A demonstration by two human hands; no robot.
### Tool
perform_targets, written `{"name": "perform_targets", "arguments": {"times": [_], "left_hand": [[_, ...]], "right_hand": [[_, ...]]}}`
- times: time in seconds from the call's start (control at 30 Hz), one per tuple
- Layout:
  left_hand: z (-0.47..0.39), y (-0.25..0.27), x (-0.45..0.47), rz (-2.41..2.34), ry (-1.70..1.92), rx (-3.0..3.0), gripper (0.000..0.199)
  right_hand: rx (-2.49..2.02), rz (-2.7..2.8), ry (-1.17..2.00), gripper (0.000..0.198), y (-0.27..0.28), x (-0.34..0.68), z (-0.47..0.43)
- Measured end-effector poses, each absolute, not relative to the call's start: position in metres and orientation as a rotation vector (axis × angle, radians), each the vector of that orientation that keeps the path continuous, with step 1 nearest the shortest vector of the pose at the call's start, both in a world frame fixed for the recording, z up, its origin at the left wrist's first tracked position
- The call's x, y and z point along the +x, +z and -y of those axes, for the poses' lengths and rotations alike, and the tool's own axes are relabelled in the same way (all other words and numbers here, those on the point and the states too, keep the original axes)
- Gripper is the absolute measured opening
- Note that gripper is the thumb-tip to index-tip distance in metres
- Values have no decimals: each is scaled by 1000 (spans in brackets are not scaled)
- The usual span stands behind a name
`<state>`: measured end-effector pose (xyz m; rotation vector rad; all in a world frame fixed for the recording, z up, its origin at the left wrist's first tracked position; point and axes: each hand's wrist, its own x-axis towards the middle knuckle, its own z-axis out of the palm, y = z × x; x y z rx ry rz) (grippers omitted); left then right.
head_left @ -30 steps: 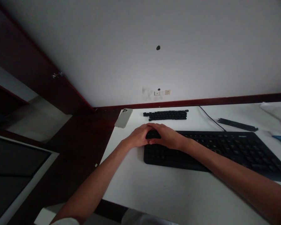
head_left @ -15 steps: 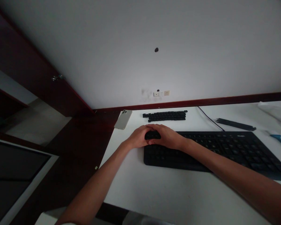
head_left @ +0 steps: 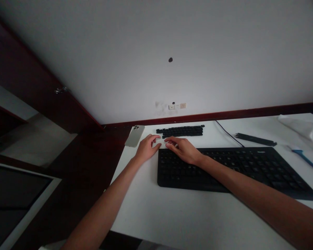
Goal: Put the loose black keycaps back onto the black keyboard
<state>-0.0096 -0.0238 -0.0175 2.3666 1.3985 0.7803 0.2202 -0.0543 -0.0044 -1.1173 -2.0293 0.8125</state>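
A black keyboard (head_left: 224, 173) lies on the white table, with several of its keys in place. My left hand (head_left: 146, 147) is just past its upper left corner, thumb and fingers curved apart around nothing visible. Over the keyboard's left end reaches my right hand (head_left: 184, 149), its thumb and forefinger loosely bent with a small gap between them; I see nothing held there. The fingertips of both hands point at each other, apart. Just beyond them, loose black keycaps (head_left: 182, 131) lie in rows. One keycap (head_left: 164, 137) sits at the near left of these rows, close to my right fingertips.
A phone (head_left: 135, 136) lies at the table's left edge, camera side up. Behind the keyboard are a cable (head_left: 229, 133) and a long black strip (head_left: 255, 139). To the right are a blue-handled brush (head_left: 307, 161) and a white plastic bag (head_left: 302, 130). Wall sockets (head_left: 177, 106) are behind.
My hands were touching, cupped together at the keyboard's upper left corner; now they have separated, and their fingers have opened. The view has shifted slightly.
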Motion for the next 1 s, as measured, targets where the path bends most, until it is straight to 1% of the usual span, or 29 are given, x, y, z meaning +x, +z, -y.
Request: {"name": "perform_targets", "arguments": {"times": [0.13, 0.27, 0.57, 0.87, 1.0], "left_hand": [[20, -15, -3, -1455, 631, 2479, 42], [14, -11, 4, -1468, 553, 2531, 45], [3, -16, 6, -1483, 599, 2492, 39], [1, -16, 8, -1485, 652, 2479, 33], [-2, -18, 11, -1486, 686, 2451, 40]], "right_hand": [[-1105, 2036, 810, 40, -3, 220, 56], [-1086, 2046, 822, 36, -1, 221, 57], [-1090, 2076, 782, 34, -2, 223, 57], [-1093, 2084, 795, 37, 0, 223, 58], [-1102, 2087, 783, 36, 1, 222, 59]]}}
